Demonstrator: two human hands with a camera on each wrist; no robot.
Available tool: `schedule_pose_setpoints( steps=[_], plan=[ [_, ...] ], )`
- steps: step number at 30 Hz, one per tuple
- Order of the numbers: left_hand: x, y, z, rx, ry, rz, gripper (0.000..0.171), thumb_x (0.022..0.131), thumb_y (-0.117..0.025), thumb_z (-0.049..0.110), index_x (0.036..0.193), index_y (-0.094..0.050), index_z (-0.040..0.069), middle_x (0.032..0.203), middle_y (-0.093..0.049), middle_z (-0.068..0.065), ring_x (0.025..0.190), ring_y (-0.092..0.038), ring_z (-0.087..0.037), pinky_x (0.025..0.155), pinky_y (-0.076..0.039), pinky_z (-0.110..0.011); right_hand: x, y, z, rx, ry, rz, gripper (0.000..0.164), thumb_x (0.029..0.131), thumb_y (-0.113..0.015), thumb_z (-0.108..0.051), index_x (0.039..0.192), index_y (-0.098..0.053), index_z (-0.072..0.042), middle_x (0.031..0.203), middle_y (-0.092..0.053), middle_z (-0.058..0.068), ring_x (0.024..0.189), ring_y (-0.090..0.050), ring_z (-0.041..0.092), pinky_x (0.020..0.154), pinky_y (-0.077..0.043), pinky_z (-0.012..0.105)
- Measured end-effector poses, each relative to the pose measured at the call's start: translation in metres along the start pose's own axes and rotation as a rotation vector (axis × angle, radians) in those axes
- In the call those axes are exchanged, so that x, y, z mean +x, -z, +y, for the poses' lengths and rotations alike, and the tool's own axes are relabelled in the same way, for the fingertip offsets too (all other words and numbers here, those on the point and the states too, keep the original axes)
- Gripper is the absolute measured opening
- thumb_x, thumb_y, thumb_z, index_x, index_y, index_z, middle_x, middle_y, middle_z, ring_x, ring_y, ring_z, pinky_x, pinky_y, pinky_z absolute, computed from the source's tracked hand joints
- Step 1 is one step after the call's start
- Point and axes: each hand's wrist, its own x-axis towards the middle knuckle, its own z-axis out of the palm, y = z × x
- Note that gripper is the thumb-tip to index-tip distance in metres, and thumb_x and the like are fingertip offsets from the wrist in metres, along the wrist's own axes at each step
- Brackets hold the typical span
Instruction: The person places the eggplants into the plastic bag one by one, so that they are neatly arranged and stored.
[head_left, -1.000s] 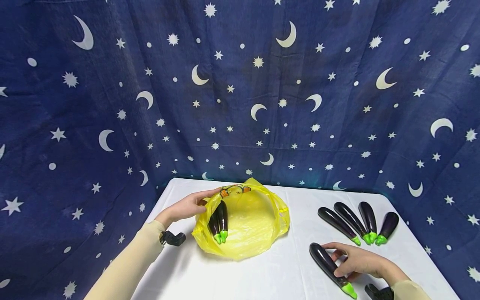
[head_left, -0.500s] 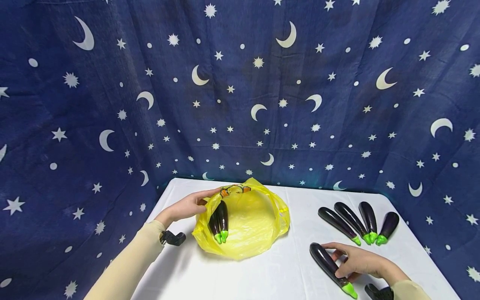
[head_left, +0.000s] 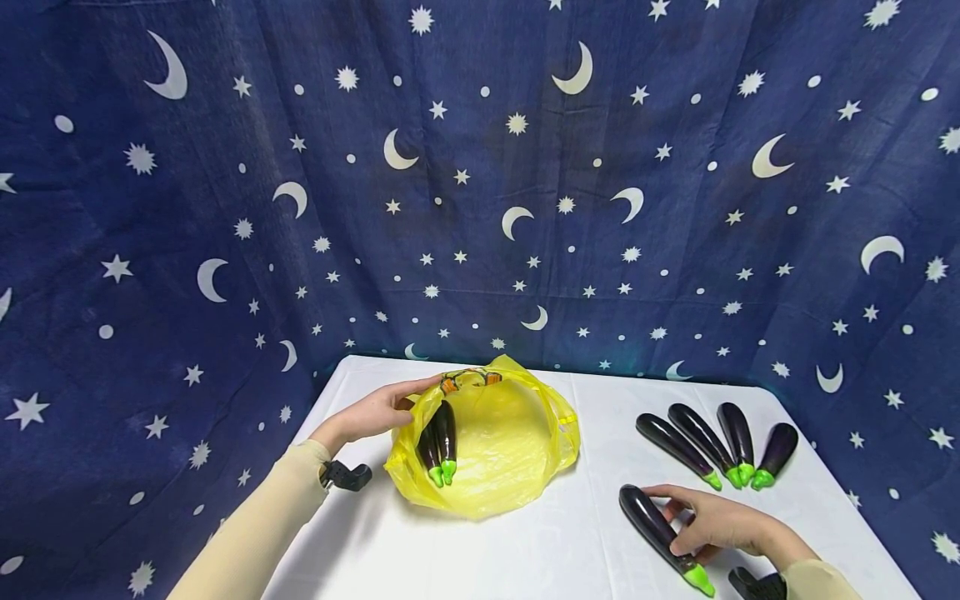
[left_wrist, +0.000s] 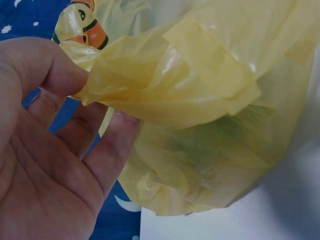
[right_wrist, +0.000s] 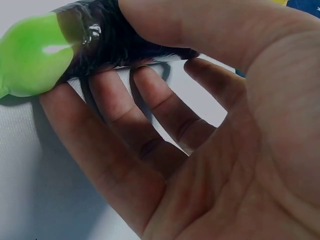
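A yellow plastic bag point(head_left: 504, 446) lies with its mouth facing me, and two dark eggplants with green stem ends, the nearer one point(head_left: 447, 437), rest inside at its left. My left hand point(head_left: 372, 417) pinches the bag's left rim between thumb and fingers; the left wrist view shows the thumb on the folded yellow film point(left_wrist: 165, 80). At the front right, my right hand point(head_left: 723, 525) holds another eggplant point(head_left: 648, 518), thumb on one side and fingertips along the other. Its green end point(right_wrist: 35, 52) points towards me. Whether it touches the table cannot be told.
Several more eggplants point(head_left: 701, 440) lie fanned out at the right of the white-covered table point(head_left: 592, 408), beyond my right hand. A dark blue curtain point(head_left: 480, 167) with moons and stars hangs behind and at the sides. A black wrist device point(head_left: 348, 477) sits on my left wrist.
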Motion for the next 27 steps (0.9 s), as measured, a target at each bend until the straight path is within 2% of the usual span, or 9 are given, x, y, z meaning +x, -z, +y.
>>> schedule_pose_setpoints(
  steps=[11,27],
  plan=[
    [0.0001,0.0004,-0.0011,0.023,-0.007,0.011,0.077,0.093,-0.053,-0.006,0.158,-0.041,0.033,0.160,-0.041,0.004,0.137,-0.048,-0.022,0.111,-0.040,-0.045,-0.0018,-0.0027,-0.0030,-0.004,0.002,0.001,0.081,0.078,-0.078,0.000,0.152,-0.044,-0.004,0.111,-0.047,0.013,0.073,-0.056,0.023,0.059,-0.052,0.036],
    [0.0013,-0.0006,-0.0012,0.031,0.003,0.013,0.077,0.092,-0.052,-0.006,0.158,-0.040,0.032,0.161,-0.039,0.004,0.141,-0.044,-0.024,0.112,-0.038,-0.047,-0.0020,-0.0034,-0.0036,-0.034,0.000,0.000,0.080,0.080,-0.078,-0.001,0.152,-0.045,-0.005,0.109,-0.048,0.013,0.077,-0.056,0.025,0.062,-0.054,0.040]
  ],
)
